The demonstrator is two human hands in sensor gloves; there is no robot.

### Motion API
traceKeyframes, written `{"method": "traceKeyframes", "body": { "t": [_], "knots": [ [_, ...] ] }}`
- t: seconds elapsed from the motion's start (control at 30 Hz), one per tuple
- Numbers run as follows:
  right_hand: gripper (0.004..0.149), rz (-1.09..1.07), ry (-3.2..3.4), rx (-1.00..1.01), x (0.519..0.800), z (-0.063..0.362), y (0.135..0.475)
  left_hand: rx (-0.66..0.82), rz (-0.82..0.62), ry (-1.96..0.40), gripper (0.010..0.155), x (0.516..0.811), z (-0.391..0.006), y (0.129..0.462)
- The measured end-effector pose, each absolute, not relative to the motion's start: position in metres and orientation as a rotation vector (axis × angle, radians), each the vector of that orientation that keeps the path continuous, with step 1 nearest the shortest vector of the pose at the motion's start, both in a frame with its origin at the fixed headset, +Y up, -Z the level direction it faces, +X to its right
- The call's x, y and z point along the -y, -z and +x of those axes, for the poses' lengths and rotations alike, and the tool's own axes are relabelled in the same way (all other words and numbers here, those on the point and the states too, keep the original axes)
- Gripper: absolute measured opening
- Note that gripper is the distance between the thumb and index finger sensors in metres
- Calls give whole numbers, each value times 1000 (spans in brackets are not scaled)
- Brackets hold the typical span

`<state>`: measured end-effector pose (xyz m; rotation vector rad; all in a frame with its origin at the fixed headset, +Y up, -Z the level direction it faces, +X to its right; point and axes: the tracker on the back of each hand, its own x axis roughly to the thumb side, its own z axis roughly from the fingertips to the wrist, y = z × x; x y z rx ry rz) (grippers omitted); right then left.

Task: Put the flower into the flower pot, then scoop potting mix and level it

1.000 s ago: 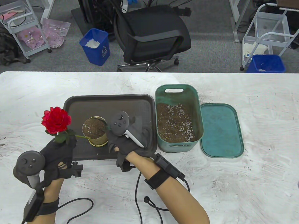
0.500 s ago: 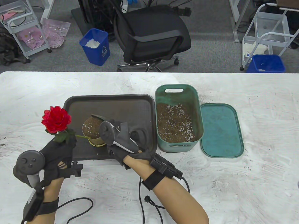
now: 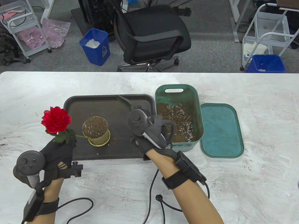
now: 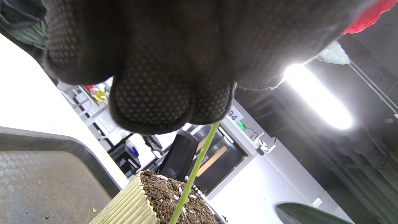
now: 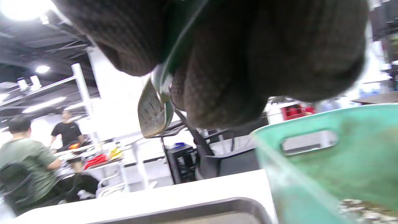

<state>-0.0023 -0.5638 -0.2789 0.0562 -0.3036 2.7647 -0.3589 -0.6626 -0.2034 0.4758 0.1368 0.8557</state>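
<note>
A red rose (image 3: 56,119) leans left of the pot, its green stem (image 4: 196,172) running down into the soil. My left hand (image 3: 66,142) pinches that stem just below the bloom; the left wrist view shows the fingertips (image 4: 168,105) closed on it. The gold ribbed flower pot (image 3: 99,138), full of potting mix, stands on the dark tray (image 3: 116,103). My right hand (image 3: 149,127) grips a small trowel (image 3: 125,100) at the tray's right side, beside the green tub (image 3: 197,109). The metal blade (image 5: 154,109) points up and away, carrying no soil that I can see.
The green tub holds brown mix flecked white (image 3: 175,121); its lid (image 3: 220,130) lies flat to its right. Crumbs of mix dot the tray near the pot. Cables trail across the white table (image 3: 257,182) near its front edge. People sit in the background of the right wrist view.
My right hand has left the pot and swung right with the trowel to the tub's near-left side. The pot's soil is uncovered. The left hand and rose have not moved.
</note>
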Motion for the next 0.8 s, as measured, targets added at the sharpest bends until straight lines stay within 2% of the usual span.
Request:
{"method": "traceKeyframes", "body": {
  "t": [0.2,0.4,0.47,0.5,0.57,0.7,0.8],
  "knots": [
    [51,-294,-2689,225,552,67,285,-136,478,-850,42,663,-359,204],
    [50,-512,-2696,20,572,115,299,-134,477,-850,42,663,-359,204],
    [49,-553,-2761,-144,581,122,307,-133,477,-848,42,662,-359,204],
    [49,-577,-2800,-358,592,124,314,-134,477,-848,42,663,-359,204],
    [49,-587,-2830,-623,604,124,320,-135,477,-848,42,663,-359,204],
    [48,-587,-2793,-795,627,119,330,-131,476,-850,42,663,-359,204],
    [48,-580,-2783,-809,627,115,336,-129,476,-848,42,663,-359,205]
  ]
}}
